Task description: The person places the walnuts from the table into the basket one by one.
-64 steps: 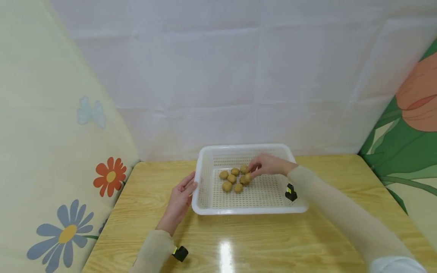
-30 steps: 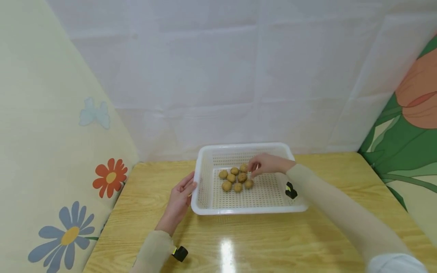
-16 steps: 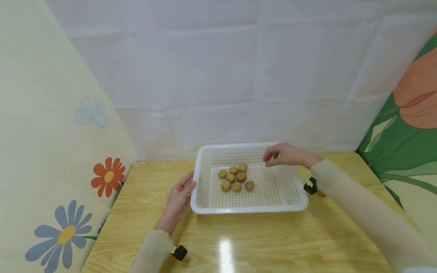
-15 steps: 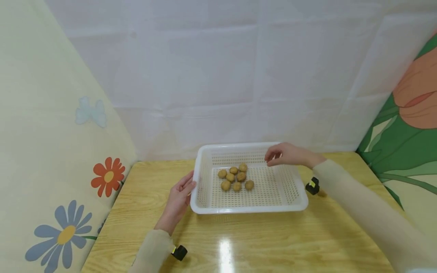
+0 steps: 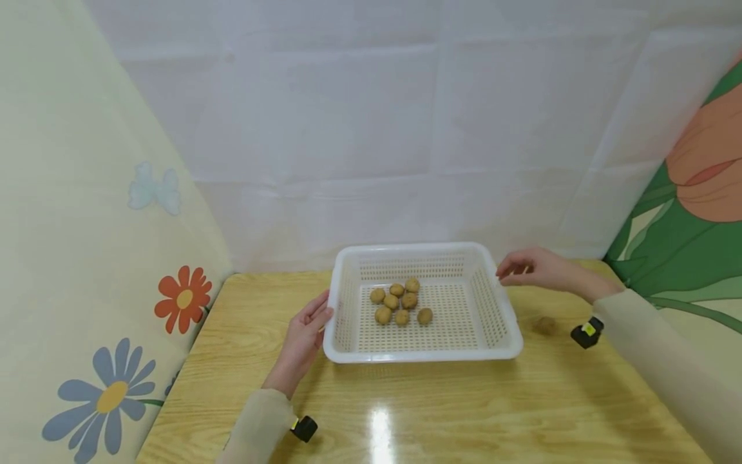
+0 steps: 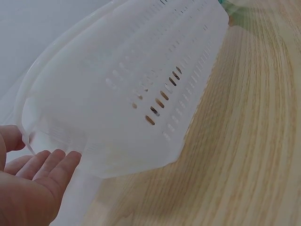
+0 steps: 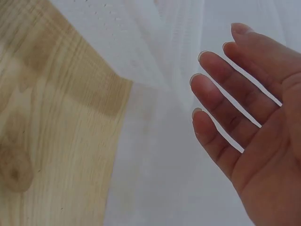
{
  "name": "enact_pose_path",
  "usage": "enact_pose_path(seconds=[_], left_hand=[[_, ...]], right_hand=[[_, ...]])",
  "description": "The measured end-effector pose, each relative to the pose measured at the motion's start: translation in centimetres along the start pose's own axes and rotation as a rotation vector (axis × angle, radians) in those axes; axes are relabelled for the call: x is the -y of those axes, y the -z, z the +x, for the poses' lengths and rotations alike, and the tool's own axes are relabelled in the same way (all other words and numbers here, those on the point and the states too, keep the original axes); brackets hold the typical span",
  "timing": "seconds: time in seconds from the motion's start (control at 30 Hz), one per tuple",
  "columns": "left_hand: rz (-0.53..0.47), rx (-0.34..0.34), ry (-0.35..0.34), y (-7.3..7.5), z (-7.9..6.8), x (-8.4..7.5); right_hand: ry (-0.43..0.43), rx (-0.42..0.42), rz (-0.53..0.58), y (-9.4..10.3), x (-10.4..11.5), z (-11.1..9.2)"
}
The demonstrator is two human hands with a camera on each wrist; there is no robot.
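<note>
Several small round potatoes (image 5: 391, 301) lie loosely grouped on the floor of a white slotted plastic basket (image 5: 423, 356), left of its middle. One potato (image 5: 425, 316) sits a little apart on the right side of the group. My left hand (image 5: 304, 338) holds the basket's left rim; the left wrist view has the thumb at the rim and the fingers (image 6: 61, 172) under it, against the outer wall. At the basket's right rim hovers my right hand (image 5: 536, 267), loosely bent and holding nothing. Its fingers (image 7: 221, 99) are spread in the right wrist view; whether they touch the rim I cannot tell.
The basket stands on a wood-grain table (image 5: 452, 406), near its back edge. Behind rises a white cloth wall (image 5: 359, 129). Flower-patterned panels flank the table, one at left (image 5: 75, 258) and one at right (image 5: 695, 258). A dark knot (image 5: 545, 325) marks the tabletop at right.
Two seconds ago my right hand held a potato over the group. It let that potato go on the basket floor, then rose and moved right to the rim. My left hand has stayed put.
</note>
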State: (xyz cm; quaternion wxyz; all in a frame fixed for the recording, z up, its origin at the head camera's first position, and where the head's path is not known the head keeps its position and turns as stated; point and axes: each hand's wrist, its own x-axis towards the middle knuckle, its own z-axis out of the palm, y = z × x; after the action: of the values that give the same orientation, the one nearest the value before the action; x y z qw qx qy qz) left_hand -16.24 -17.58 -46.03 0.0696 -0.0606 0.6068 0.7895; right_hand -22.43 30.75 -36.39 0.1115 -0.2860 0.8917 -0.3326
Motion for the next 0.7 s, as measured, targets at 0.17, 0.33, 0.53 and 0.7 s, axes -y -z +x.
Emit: enact_pose_path(seconds=[0.17, 0.33, 0.53, 0.7], left_hand=[[0.017, 0.010, -0.006, -0.1, -0.1, -0.1], [0.021, 0.016, -0.005, -0.2, -0.2, -0.2], [0.028, 0.005, -0.003, -0.2, -0.3, -0.4], [0.025, 0.001, 0.004, -0.1, -0.4, -0.4]], right_hand=[[-0.044, -0.003, 0.002, 0.2, -1.1, -2.5], [-0.076, -0.012, -0.009, -0.5, -2.6, -4.9], [-0.064, -0.058, -0.026, -2.2, -5.5, -6.8], [-0.096, -0.085, -0.012, -3.3, -7.8, -7.9]])
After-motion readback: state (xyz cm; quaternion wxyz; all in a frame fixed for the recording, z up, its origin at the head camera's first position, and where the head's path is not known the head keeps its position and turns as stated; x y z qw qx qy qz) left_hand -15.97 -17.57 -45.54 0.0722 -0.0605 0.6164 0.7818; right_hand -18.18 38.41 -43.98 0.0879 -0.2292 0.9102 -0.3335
